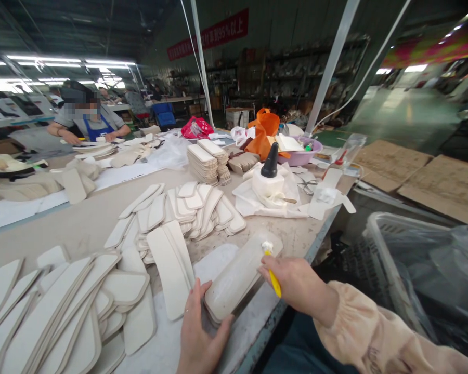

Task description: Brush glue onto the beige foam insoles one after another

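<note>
My right hand [296, 283] is closed around a yellow-handled brush [273, 280]. Its head carries white paste and touches the far end of a glossy, oblong pale panel [239, 278] with rounded corners. Another such piece shows beneath that panel. At its near end, my left hand [205, 330] lies with thumb and fingers spread against the edges. Just left of it lean curved, cream-coloured panels [171, 270]. Beyond the work stands a white tub [268, 184] on crumpled white sheeting, with a black cone-shaped nozzle [271, 161] on top.
Loose panels [74, 306] heap up on the left, more [191, 208] mid-table. Neat stacks [203, 163] stand behind. Scissors [307, 187] and a purple basin [302, 153] are at back right. A plastic crate [390, 270] sits beside the table edge. A co-worker [91, 122] works at far left.
</note>
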Motion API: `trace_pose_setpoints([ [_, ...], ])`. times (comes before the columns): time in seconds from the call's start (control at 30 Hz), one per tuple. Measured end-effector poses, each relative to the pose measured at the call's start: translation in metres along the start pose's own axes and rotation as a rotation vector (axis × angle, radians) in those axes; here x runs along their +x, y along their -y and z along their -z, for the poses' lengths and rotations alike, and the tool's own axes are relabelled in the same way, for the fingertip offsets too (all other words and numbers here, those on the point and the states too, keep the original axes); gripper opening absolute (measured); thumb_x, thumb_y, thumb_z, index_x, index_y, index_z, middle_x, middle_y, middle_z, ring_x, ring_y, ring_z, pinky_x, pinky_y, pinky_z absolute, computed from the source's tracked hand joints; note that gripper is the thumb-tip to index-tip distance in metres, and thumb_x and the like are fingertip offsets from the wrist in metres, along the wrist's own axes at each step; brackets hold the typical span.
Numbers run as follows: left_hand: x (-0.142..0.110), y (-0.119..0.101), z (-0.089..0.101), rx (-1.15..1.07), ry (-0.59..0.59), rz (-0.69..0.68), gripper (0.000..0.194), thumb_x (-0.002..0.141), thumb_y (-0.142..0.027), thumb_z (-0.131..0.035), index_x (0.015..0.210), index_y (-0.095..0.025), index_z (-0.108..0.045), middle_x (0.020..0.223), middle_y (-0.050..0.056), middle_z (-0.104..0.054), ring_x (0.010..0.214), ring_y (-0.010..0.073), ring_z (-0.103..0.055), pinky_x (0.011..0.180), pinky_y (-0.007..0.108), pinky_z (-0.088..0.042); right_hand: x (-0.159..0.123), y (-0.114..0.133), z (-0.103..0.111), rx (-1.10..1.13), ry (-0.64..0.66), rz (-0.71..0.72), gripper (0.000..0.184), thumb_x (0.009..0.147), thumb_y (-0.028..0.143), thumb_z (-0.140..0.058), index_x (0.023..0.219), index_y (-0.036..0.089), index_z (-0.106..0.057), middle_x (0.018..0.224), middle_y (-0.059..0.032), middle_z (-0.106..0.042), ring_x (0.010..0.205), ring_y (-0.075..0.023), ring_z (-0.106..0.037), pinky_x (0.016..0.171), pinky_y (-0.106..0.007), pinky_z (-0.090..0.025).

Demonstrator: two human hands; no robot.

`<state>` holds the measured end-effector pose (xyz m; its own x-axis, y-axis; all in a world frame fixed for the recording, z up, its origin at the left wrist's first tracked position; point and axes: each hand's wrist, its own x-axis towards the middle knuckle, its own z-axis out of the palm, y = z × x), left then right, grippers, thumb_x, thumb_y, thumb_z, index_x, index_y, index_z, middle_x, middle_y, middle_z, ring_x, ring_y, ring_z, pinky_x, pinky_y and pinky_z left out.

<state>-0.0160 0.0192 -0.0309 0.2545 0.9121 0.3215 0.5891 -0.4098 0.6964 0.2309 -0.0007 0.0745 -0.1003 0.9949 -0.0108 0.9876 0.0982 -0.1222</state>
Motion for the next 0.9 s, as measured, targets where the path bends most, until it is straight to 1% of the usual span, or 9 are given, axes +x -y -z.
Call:
trace_pose_setpoints([
  [0.07,0.0,0.0,-0.001,-0.035,-0.007,0.012,0.09,0.077,-0.034,-0.066,0.148,-0.022,-0.013,0.128,0.015,-0.055,0.119,0.0319,-0.053,0.1,0.056,-0.043,-0.011,0.023,0.001,0.148,0.033,0.087,0.032,0.099,0.036,-0.035,0.099,0.015,-0.059,0.076,-0.0093,-0.066,0.071,-0.0225,-0.064,0.062,-0.029,-0.04],
  [0.17,-0.001,-0.001,-0.001,-0.098,-0.024,0.018,0.088,0.076,-0.034,-0.067,0.147,-0.022,-0.016,0.127,0.016,-0.055,0.116,0.0309,-0.055,0.096,0.054,-0.046,-0.023,0.057,0.005,0.616,0.08,0.176,0.029,0.099,0.04,-0.038,0.1,0.021,-0.06,0.081,-0.004,-0.066,0.075,-0.0178,-0.062,0.068,-0.027,-0.042],
  [0.27,-0.003,-0.003,-0.001,-0.113,-0.03,0.0,0.087,0.077,-0.033,-0.067,0.147,-0.023,-0.016,0.127,0.016,-0.055,0.117,0.0298,-0.054,0.098,0.053,-0.045,-0.021,0.067,-0.002,1.169,0.172,0.045,0.037,0.098,0.048,-0.036,0.094,0.021,-0.06,0.06,0.0028,-0.054,0.054,-0.0109,-0.05,0.053,-0.021,-0.038],
  [0.33,-0.003,-0.003,0.0,-0.111,-0.018,-0.016,0.089,0.076,-0.031,-0.068,0.147,-0.023,-0.015,0.128,0.015,-0.053,0.118,0.0293,-0.053,0.1,0.052,-0.043,-0.012,0.059,-0.012,1.361,0.221,-0.067,0.04,0.097,0.051,-0.036,0.094,0.019,-0.059,0.049,0.0063,-0.043,0.044,-0.0091,-0.039,0.046,-0.021,-0.031],
  [0.43,-0.002,-0.004,0.002,-0.101,0.004,-0.016,0.092,0.075,-0.03,-0.069,0.147,-0.022,-0.013,0.131,0.016,-0.051,0.12,0.0295,-0.051,0.102,0.051,-0.041,0.001,0.033,-0.024,1.355,0.219,-0.16,0.039,0.095,0.051,-0.04,0.093,0.017,-0.059,0.045,0.0073,-0.042,0.042,-0.0087,-0.036,0.045,-0.022,-0.029],
  [0.57,-0.002,-0.006,0.003,-0.072,0.011,-0.014,0.094,0.075,-0.032,-0.069,0.148,-0.021,-0.011,0.131,0.016,-0.051,0.122,0.0308,-0.049,0.104,0.053,-0.038,0.004,0.003,-0.014,1.298,0.078,-0.29,0.039,0.092,0.053,-0.044,0.094,0.017,-0.058,0.043,0.0086,-0.038,0.042,-0.0092,-0.035,0.047,-0.022,-0.028],
  [0.67,-0.002,-0.006,0.003,-0.074,0.012,-0.024,0.094,0.075,-0.032,-0.069,0.148,-0.021,-0.011,0.131,0.016,-0.051,0.123,0.0313,-0.048,0.105,0.055,-0.037,0.001,0.01,-0.005,1.389,0.075,-0.29,0.041,0.092,0.056,-0.043,0.098,0.018,-0.057,0.044,0.0089,-0.039,0.043,-0.0091,-0.034,0.047,-0.022,-0.028],
  [0.8,-0.003,-0.003,0.002,-0.086,0.007,-0.007,0.092,0.075,-0.029,-0.069,0.147,-0.023,-0.013,0.132,0.016,-0.05,0.122,0.0305,-0.05,0.102,0.053,-0.041,0.002,0.038,-0.015,1.476,0.261,-0.172,0.04,0.092,0.054,-0.043,0.092,0.017,-0.059,0.044,0.007,-0.044,0.041,-0.0086,-0.035,0.045,-0.022,-0.027],
  [0.9,-0.003,-0.003,0.002,-0.073,0.003,-0.01,0.091,0.074,-0.029,-0.069,0.147,-0.023,-0.015,0.133,0.015,-0.051,0.122,0.0306,-0.05,0.102,0.052,-0.041,0.005,0.033,-0.021,1.432,0.272,-0.183,0.037,0.091,0.05,-0.045,0.088,0.017,-0.06,0.042,0.0072,-0.043,0.039,-0.0085,-0.035,0.043,-0.022,-0.027],
])
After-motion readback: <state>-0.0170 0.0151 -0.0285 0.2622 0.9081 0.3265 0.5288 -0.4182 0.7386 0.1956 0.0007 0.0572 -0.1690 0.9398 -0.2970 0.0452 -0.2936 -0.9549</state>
